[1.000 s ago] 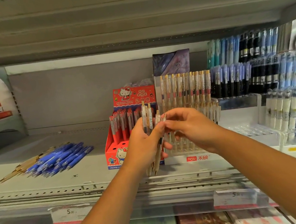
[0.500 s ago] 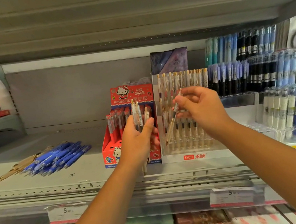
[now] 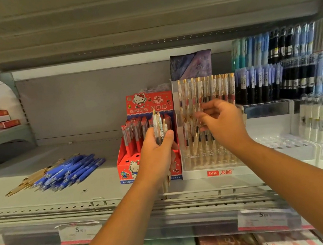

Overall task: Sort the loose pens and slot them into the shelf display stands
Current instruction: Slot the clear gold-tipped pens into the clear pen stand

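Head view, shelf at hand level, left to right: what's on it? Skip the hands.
Pile of loose blue and gold pens → red Hello Kitty pen box → clear hesu display stand → tiered racks of blue and black pens.

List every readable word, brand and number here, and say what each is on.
"HELLO KITTY": red display box header.
"Joytop": same box, bottom edge.
"hesu 禾硕": clear pen stand base.
"5": left price tag; rest blurred.
"5": right price tag; rest blurred.
Pen labels, box's Chinese text: unreadable.
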{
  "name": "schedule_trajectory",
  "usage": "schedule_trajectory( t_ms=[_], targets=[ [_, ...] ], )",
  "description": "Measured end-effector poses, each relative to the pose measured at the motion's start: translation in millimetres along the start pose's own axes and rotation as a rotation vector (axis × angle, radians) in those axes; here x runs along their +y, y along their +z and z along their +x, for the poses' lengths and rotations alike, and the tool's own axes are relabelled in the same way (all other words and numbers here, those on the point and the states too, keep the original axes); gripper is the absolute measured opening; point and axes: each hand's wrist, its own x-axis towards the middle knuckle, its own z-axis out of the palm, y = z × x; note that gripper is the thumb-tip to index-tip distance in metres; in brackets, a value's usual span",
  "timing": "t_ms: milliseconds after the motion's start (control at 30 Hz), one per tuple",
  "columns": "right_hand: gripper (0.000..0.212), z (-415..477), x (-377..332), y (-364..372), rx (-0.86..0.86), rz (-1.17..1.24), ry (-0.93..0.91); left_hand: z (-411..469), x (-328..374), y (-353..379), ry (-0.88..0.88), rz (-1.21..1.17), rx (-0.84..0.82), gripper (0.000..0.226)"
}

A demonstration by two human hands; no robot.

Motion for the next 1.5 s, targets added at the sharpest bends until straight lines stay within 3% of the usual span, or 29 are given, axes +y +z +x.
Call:
schedule_trajectory(
  t_ms=[233,333,567,667,733,833,1067,1267,1500],
  targets=[
    [0.027,-8.1,14.8,11.1,-0.148,-0.242,-0.081,-0.4,-0.4,0.4,-0.004,-0.081,-0.034,0.003],
    [0.022,-8.7,15.5,9.1,-0.117,-0.269,-0.096,-0.7,0.8,0.9,-0.014,-0.125,-0.038,0.007],
    [0.041,-14.5,6.2,3.4,-0.093,-0.482,-0.123,-2.0,1.3,3.0,0.026,-0.023,-0.026,0.008],
    [0.033,-20.1,-5.4,4.5,-0.01,-0.604,-0.201,-3.0,2.6,4.7,0.029,-0.047,-0.059,0.005],
    [0.02,-23.0,-15.0,5.7,-0.034,-0.475,-0.219,-4.3,3.7,5.4,0.019,-0.085,-0.083,0.006],
    [0.007,-27.7,-31.3,10.2,-0.25,-0.131,-0.084,-5.9,4.2,6.1,0.025,-0.123,-0.092,0.011],
    [0.024,-27.7,-40.0,12.8,-0.375,0.214,0.272,-5.1,5.6,6.5,0.009,-0.166,-0.126,0.015],
    [0.014,-26.1,-34.1,5.6,-0.353,0.318,0.327,-4.3,3.1,7.7,0.015,-0.174,-0.161,0.016],
    [0.015,-17.8,-37.8,-4.9,-0.164,0.417,0.324,-1.1,2.5,7.2,-0.012,-0.179,-0.064,0.006]
  ],
)
